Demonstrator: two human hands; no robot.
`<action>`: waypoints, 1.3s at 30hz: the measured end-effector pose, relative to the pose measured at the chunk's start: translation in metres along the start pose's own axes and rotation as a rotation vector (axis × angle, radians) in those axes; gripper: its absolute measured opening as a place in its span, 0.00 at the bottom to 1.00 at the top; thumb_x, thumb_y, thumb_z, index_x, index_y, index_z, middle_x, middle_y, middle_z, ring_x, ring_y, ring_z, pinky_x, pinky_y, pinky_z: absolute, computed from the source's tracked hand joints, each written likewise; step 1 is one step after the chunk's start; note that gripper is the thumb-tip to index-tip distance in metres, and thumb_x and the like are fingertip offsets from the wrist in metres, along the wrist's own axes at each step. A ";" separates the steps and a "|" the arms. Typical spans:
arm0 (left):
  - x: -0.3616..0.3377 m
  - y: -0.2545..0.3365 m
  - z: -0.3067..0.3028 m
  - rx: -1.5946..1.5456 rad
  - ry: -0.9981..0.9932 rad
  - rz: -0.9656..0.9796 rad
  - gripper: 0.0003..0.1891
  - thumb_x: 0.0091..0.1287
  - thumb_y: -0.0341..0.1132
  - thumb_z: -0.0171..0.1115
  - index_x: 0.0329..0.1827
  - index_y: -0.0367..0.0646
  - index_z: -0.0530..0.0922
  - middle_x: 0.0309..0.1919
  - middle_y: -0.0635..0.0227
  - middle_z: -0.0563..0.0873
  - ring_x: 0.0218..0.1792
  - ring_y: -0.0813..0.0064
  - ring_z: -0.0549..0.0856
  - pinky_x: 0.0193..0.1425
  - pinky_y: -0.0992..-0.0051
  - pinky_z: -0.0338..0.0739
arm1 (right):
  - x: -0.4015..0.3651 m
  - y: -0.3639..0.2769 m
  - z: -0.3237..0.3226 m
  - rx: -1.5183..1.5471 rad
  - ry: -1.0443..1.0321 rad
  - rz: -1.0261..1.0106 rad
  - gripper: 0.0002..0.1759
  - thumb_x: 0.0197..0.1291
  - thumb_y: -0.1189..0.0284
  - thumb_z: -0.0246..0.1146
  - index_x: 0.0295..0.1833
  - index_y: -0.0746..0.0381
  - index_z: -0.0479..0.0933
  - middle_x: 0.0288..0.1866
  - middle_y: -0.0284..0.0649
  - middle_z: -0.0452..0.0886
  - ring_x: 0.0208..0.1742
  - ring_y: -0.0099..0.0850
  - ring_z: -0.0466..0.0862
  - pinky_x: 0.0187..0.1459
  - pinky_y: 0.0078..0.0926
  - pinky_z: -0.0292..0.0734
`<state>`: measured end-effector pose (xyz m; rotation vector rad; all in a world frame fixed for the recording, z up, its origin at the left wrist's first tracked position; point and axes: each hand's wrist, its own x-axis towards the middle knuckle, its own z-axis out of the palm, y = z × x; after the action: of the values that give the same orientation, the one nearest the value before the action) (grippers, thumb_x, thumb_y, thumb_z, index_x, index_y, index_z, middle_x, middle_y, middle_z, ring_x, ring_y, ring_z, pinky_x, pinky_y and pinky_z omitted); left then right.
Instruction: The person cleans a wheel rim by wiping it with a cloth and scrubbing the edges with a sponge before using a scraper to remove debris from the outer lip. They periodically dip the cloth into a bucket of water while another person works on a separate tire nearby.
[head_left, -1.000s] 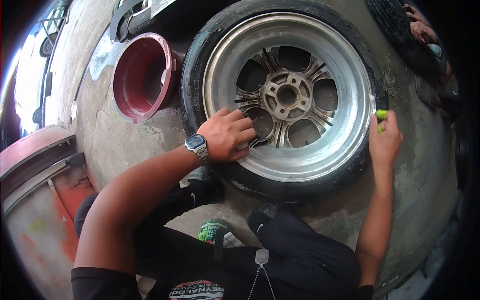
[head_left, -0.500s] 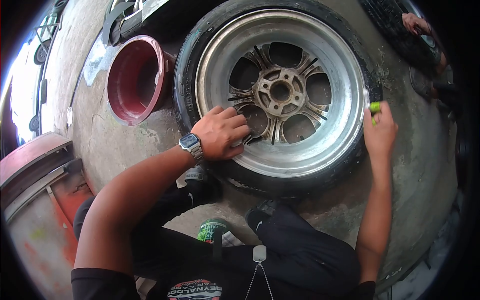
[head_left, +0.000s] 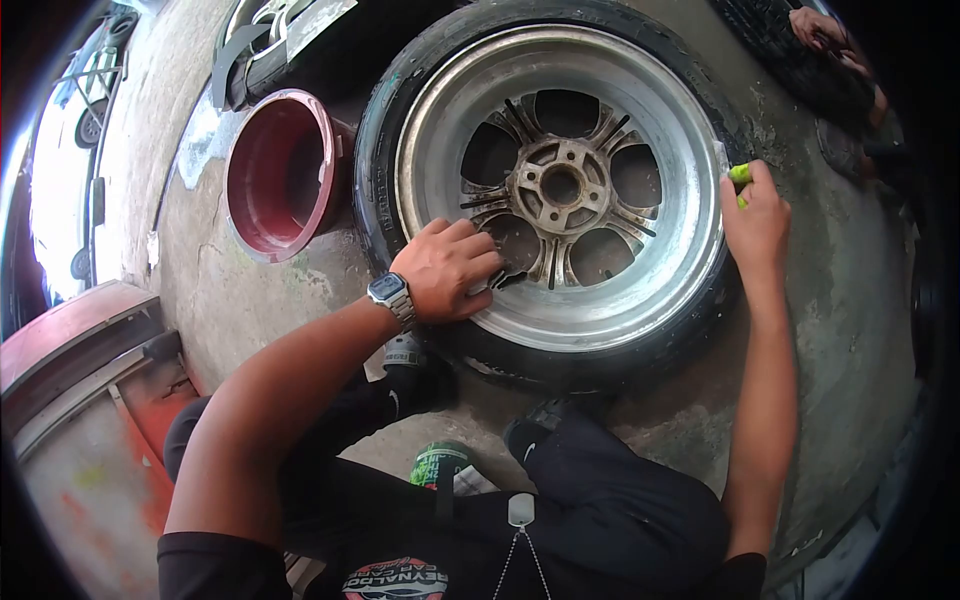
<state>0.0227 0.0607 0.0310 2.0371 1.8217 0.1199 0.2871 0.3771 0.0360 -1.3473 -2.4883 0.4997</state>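
A tyre (head_left: 374, 190) with a bare silver alloy wheel (head_left: 640, 310) lies flat on the floor in front of me. My left hand (head_left: 446, 270), a watch on its wrist, is closed at the wheel's lower left edge. Its fingers curl inward. A small dark, jagged piece (head_left: 513, 280) shows beside the fingertips, and whatever they grip is mostly hidden. At the opposite side, my right hand (head_left: 757, 220) pinches a small tool with a yellow-green handle (head_left: 740, 173). The tool's pale end meets the right lip of the wheel.
Left of the tyre stands a dark red bucket-like container (head_left: 240, 185). A green can (head_left: 438, 464) sits by my legs. A painted panel (head_left: 90, 430) is at lower left. Another person's hand (head_left: 818, 30) is over a second tyre (head_left: 770, 50) at upper right.
The right hand and tool have slid slightly up along the wheel's lip. My left hand stays at the same part of the edge. The view has shifted a little.
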 end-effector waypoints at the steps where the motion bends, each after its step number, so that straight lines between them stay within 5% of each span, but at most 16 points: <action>1: 0.000 -0.001 0.001 0.001 0.012 0.006 0.21 0.54 0.44 0.76 0.51 0.52 0.84 0.47 0.72 0.84 0.53 0.65 0.82 0.58 0.63 0.75 | -0.004 0.002 -0.001 -0.008 0.004 -0.011 0.12 0.66 0.69 0.71 0.45 0.64 0.76 0.26 0.48 0.83 0.34 0.55 0.87 0.36 0.51 0.79; 9: 0.000 -0.001 0.002 0.010 0.013 0.005 0.21 0.55 0.44 0.76 0.51 0.52 0.84 0.47 0.72 0.84 0.53 0.65 0.82 0.58 0.63 0.75 | -0.022 0.011 -0.003 0.074 0.009 0.047 0.13 0.65 0.68 0.73 0.43 0.63 0.77 0.21 0.42 0.76 0.22 0.40 0.78 0.31 0.40 0.74; 16: -0.001 -0.002 0.005 0.007 0.031 0.018 0.21 0.55 0.45 0.76 0.51 0.52 0.84 0.47 0.72 0.84 0.53 0.65 0.82 0.56 0.63 0.76 | -0.051 0.010 -0.004 -0.028 0.019 0.004 0.09 0.69 0.69 0.69 0.47 0.60 0.76 0.27 0.48 0.83 0.35 0.56 0.87 0.36 0.54 0.78; 27: -0.001 0.000 0.002 0.020 0.028 0.011 0.21 0.55 0.44 0.76 0.51 0.52 0.84 0.47 0.72 0.84 0.52 0.65 0.82 0.56 0.63 0.76 | -0.034 0.005 0.002 -0.080 0.070 -0.040 0.09 0.69 0.69 0.70 0.47 0.60 0.79 0.29 0.49 0.85 0.36 0.55 0.88 0.36 0.52 0.79; 39: -0.001 0.001 0.002 0.022 0.015 -0.001 0.21 0.55 0.44 0.76 0.51 0.52 0.84 0.47 0.72 0.84 0.53 0.65 0.82 0.57 0.63 0.76 | -0.032 0.014 -0.001 0.113 0.022 0.021 0.11 0.69 0.70 0.71 0.46 0.63 0.78 0.21 0.43 0.76 0.23 0.46 0.80 0.31 0.44 0.75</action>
<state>0.0239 0.0592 0.0301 2.0552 1.8410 0.1155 0.3153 0.3577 0.0285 -1.3297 -2.3918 0.6172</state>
